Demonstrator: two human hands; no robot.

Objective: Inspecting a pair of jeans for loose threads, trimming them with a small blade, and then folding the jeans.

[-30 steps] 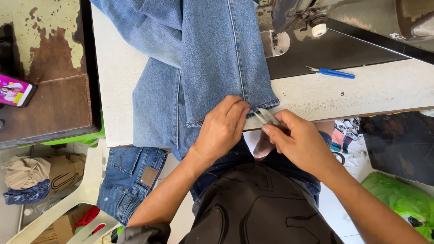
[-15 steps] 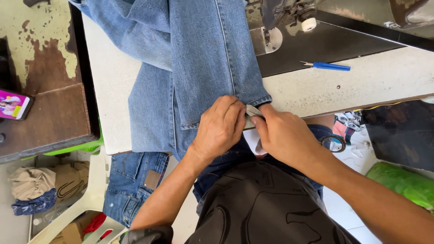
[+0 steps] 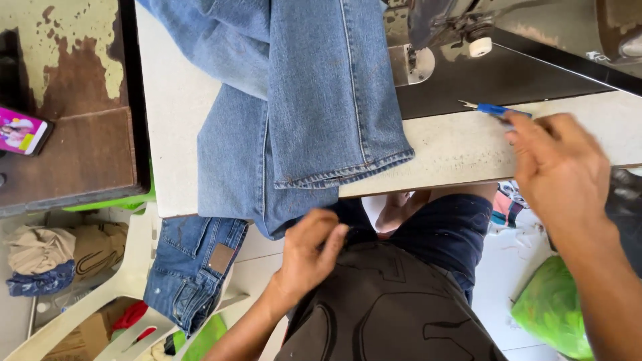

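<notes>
A blue jeans leg (image 3: 334,100) lies flat on the white sewing table (image 3: 468,147), its hem at the near edge. My right hand (image 3: 555,167) is over the table to the right, blurred, fingers apart, its fingertips right at a small blue-handled tool (image 3: 496,109) that lies on the table. My left hand (image 3: 307,254) is below the table edge at my lap, fingers curled against my black shirt (image 3: 388,307), just under the hanging denim. I see nothing held in it.
A sewing machine (image 3: 441,33) stands at the back of the table. Left of it is a worn wooden surface (image 3: 73,154) with a phone (image 3: 23,130). Another pair of jeans (image 3: 194,267) hangs over a white plastic chair (image 3: 100,307). A green bag (image 3: 548,307) lies on the floor at right.
Both hands have left the jeans hem. My right hand moved right and up toward the blue tool; my left hand dropped to my lap. The view shifted slightly.
</notes>
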